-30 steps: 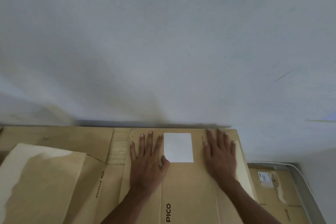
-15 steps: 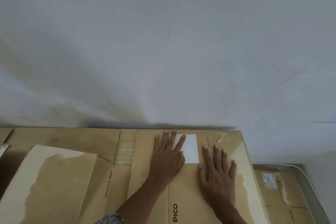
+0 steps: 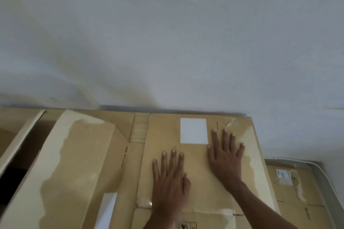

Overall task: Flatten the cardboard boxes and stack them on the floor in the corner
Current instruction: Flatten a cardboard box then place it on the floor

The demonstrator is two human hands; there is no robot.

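Observation:
A flattened brown cardboard box [image 3: 163, 132] with a blank white label [image 3: 194, 130] lies on top of a stack against the white wall. My left hand [image 3: 170, 178] rests palm down on its middle, fingers spread, below the label. Beside the label's right edge my right hand [image 3: 226, 156] also presses flat on the cardboard. Neither hand grips anything. More flat cardboard [image 3: 67, 169] with torn pale patches lies to the left, partly under this box.
A lower pile of flattened boxes [image 3: 296, 191] with a small printed label sits at the right in the corner, edged by a white cable [image 3: 320, 167]. At the far left a dark gap [image 3: 13, 178] shows between raised cardboard flaps.
My left hand has slid back off the white label toward me. My right hand has moved forward next to the label. The view has shifted, showing more cardboard at the left.

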